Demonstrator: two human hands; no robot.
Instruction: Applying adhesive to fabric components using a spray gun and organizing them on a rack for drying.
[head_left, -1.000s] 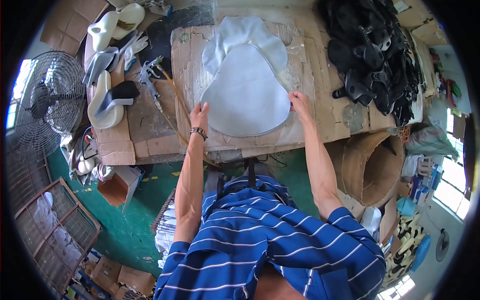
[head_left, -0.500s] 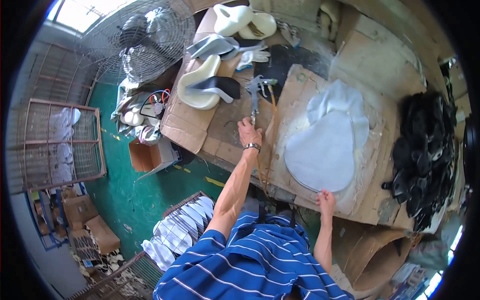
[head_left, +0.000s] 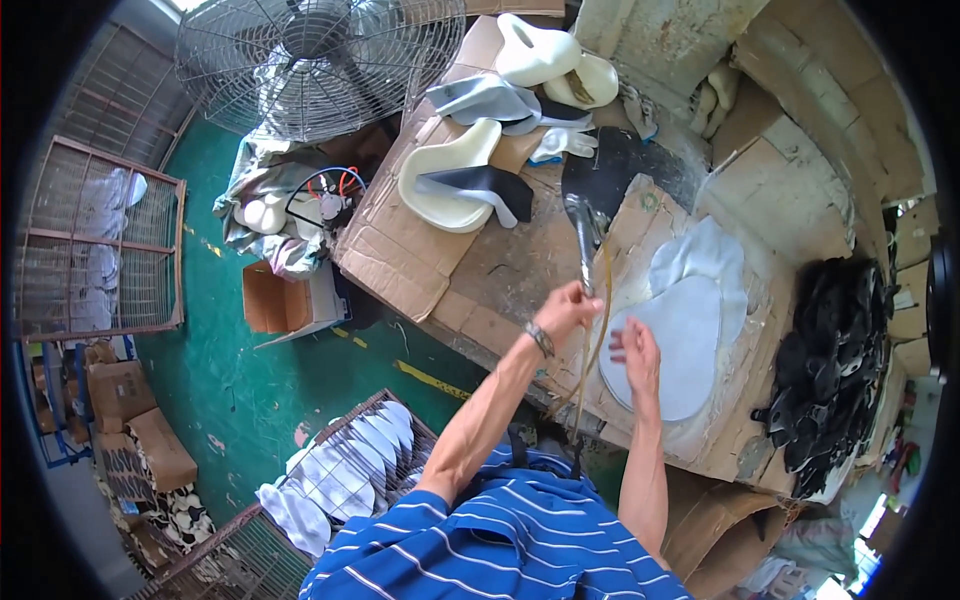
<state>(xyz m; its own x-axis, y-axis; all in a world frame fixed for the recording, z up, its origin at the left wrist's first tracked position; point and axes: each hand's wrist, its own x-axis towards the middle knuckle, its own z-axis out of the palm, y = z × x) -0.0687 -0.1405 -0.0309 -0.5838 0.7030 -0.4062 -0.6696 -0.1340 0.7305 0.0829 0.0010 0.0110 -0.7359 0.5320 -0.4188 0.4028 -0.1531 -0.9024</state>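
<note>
My left hand (head_left: 566,309) is closed around the lower end of a metal spray gun (head_left: 586,245), whose head points toward the back of the table. A yellowish hose (head_left: 592,365) hangs from the gun past my left hand and over the table's front edge. Just right of it, my right hand (head_left: 640,358) is raised with its fingers apart and nothing in them. Behind and below that hand lies a pale grey rounded fabric piece (head_left: 678,350), overlapping a second pale piece (head_left: 705,262) on the cardboard-covered table (head_left: 440,262).
Cream moulded foam shells (head_left: 415,190), grey pieces (head_left: 480,100) and a white glove (head_left: 565,144) lie at the table's back left. Black parts (head_left: 825,370) are heaped at right. A caged fan (head_left: 310,60) stands far left; a wire rack (head_left: 375,450) holds pale pieces nearby.
My left hand has carried the spray gun to the right. My right hand has left the fabric's near edge and moved up close to the left hand, fingers spreading. The view has shifted.
</note>
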